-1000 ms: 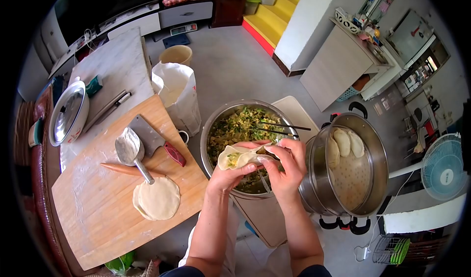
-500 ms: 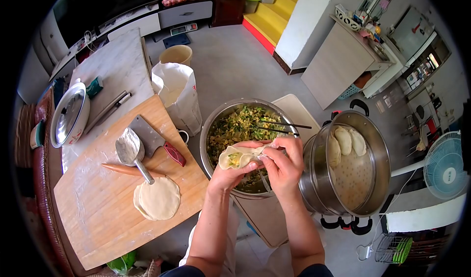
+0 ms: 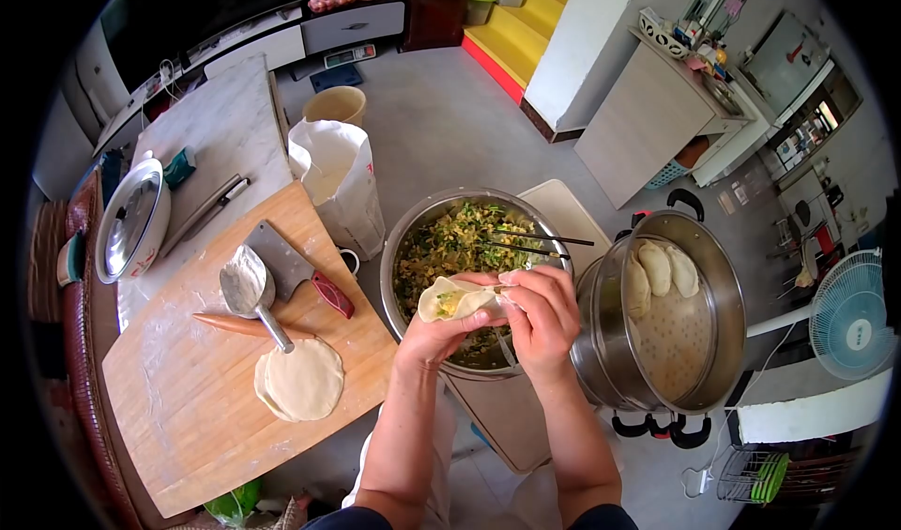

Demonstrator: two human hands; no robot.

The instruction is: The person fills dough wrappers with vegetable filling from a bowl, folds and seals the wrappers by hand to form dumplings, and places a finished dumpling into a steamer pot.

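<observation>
A half-folded dumpling (image 3: 454,302) with green and yellow filling showing at its open left end is held over the metal bowl (image 3: 390,297). My left hand (image 3: 437,331) cradles it from below, fingers curled round it. The fingers of my right hand (image 3: 542,312) pinch the dough at its right end. Below them the bowl holds chopped vegetable filling (image 3: 450,249), with dark chopsticks (image 3: 535,246) lying across its right side. Several folded dumplings (image 3: 660,269) sit in the steamer pot (image 3: 690,352) on the right.
On the wooden board (image 3: 178,417) lie round dough wrappers (image 3: 302,380), a rolling pin (image 3: 225,323), a flour scoop (image 3: 246,281) and a cleaver (image 3: 282,256). A white flour bag (image 3: 347,192) stands behind the board. A fan (image 3: 854,328) is at the far right.
My right fingers have shifted slightly along the dumpling's edge, closer together at its right end. My left hand keeps its hold, and the surroundings look the same.
</observation>
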